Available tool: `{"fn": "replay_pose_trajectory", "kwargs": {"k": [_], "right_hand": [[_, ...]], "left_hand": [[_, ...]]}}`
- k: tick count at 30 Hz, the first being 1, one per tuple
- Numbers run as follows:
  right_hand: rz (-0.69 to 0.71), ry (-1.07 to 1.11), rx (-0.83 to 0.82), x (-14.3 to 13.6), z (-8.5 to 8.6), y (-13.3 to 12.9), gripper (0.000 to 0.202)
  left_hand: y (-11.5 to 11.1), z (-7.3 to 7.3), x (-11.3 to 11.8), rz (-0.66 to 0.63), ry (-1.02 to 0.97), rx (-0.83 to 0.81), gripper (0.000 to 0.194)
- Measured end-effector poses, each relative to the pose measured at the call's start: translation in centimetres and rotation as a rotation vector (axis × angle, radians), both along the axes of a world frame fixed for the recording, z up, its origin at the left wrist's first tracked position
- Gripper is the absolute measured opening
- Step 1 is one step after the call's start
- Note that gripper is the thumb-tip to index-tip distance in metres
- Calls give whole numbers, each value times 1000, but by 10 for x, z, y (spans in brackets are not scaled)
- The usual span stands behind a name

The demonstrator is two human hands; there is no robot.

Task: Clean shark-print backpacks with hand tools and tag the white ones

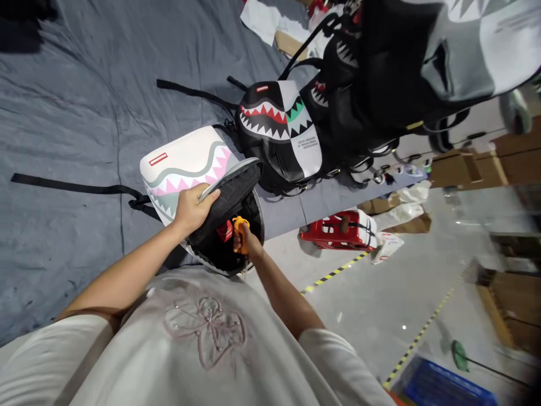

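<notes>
Grey cloth-covered table (pixel 84 129), white backpack (pixel 186 146) unzipped, both hands on the job

Backpack lies at the near edge of the table, up against the wearer's pale shirt (pixel 203 372). Front panel faces up: pink and grey-green zigzag mouth print, small red-and-white patch (pixel 158 159) near one end. Long black strap (pixel 71 183) runs out to the left across the cloth.

Left hand (pixel 195 210): closed on the rim of the opened flap (pixel 232 194), thumb along the edge, black lining showing. Right hand (pixel 249 243): fingers wrapped around an orange-handled tool (pixel 240 224), held at the bag's mouth. Could be snips or a tag tool; working end is lost against the dark interior, can't confirm. Red tag (pixel 225 230) sits just left of it, inside the opening.

Next bag over, just beyond the white one: black-and-white backpack (pixel 279 132), red and green mouth print, face up. More dark bags are packed behind it, including a big black-and-grey backpack (pixel 393 67) top right.

Floor side, right: red case (pixel 332 231) with white markings near the table, yellow-and-black tape (pixel 338 272) on the grey floor (pixel 363 316), blue crate (pixel 448 386) bottom right, cardboard boxes (pixel 515 299) at the far right, blurred.
</notes>
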State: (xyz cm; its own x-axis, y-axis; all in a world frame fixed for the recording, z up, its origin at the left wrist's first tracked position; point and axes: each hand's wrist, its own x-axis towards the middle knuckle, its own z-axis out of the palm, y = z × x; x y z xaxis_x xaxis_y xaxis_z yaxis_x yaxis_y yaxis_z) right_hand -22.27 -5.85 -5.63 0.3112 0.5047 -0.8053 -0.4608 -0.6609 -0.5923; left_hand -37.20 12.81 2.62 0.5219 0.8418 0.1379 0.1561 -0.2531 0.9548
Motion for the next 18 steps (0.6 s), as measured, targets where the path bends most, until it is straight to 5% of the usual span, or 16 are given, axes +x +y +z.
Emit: {"fn": "replay_pose_trajectory", "kwargs": {"k": [8,18], "right_hand": [[-111,337,206,-26,-35,-4,64],[-185,286,278,-27,-34,-14,54]], "left_hand": [[12,6,5,50,52,145,43],[11,14,16,22,95,261,42]]}}
